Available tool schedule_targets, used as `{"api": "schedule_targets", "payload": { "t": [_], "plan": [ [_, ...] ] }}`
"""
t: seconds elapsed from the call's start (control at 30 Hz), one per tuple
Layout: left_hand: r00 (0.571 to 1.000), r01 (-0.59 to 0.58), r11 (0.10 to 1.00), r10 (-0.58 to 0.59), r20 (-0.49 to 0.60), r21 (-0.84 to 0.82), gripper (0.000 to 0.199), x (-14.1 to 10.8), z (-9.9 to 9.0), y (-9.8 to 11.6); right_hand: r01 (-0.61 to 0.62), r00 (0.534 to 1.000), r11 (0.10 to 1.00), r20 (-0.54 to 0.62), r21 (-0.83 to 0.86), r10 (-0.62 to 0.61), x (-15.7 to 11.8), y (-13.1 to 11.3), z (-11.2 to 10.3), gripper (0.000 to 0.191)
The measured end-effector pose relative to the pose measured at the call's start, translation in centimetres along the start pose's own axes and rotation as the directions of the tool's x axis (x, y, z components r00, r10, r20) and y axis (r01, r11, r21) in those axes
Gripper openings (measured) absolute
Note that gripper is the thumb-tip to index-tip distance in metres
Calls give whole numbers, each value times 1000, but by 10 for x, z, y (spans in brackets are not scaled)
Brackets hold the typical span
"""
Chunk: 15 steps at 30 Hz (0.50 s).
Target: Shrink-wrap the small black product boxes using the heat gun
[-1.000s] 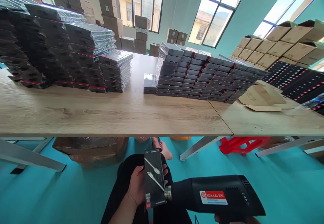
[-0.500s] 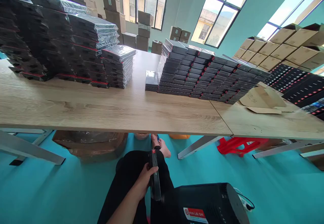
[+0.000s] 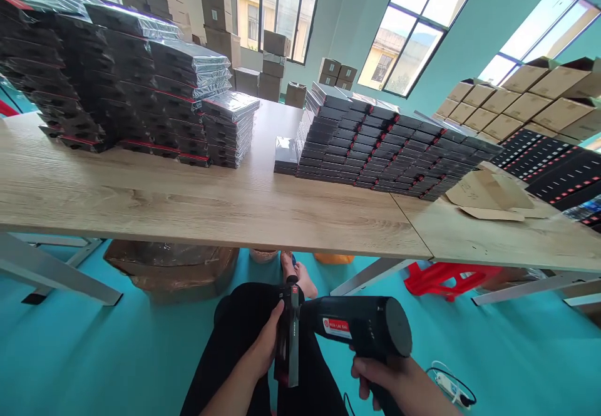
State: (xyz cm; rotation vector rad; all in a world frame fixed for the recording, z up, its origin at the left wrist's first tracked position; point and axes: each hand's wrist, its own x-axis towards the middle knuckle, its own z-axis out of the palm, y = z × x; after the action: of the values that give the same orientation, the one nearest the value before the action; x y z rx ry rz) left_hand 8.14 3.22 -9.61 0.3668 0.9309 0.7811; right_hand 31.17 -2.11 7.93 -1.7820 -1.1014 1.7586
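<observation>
In the head view, my left hand (image 3: 263, 346) grips a slim black box (image 3: 287, 341) over my lap, thumb along its near face. The box stands on edge, with a small red mark at its far end. My right hand (image 3: 375, 375) is wrapped round the handle of a black heat gun (image 3: 359, 325) with a red and white label. The gun's nozzle points left, right beside the box; I cannot tell whether it touches.
A wooden table (image 3: 197, 206) spans the view ahead. Tall stacks of film-wrapped black boxes (image 3: 141, 90) stand on its left, more stacked black boxes (image 3: 385, 146) in the middle. Flattened cardboard (image 3: 493, 197) lies at right. A power strip (image 3: 451, 388) sits on the floor.
The heat gun has moved up and left, and my right hand on its handle has come into view. The black box has turned slightly in my left hand.
</observation>
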Motion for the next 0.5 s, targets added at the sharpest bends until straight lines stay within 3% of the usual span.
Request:
{"api": "schedule_targets", "payload": {
  "t": [0.13,0.33,0.4,0.5],
  "plan": [
    [999,4,1000,-4,44,-16,74,-5,2,4,127,992,992,-21,-2,-127,14,-27,5,39],
    [998,18,997,-14,63,-79,71,-7,5,6,6,993,962,118,-272,27,2,-38,-5,12],
    [998,20,995,-13,64,-102,68,-5,4,5,3,995,945,98,-328,31,-3,-38,-4,12],
    [998,15,986,-5,64,-163,60,1,1,1,65,998,963,1,-261,-67,-5,-37,1,15]
  ]
}}
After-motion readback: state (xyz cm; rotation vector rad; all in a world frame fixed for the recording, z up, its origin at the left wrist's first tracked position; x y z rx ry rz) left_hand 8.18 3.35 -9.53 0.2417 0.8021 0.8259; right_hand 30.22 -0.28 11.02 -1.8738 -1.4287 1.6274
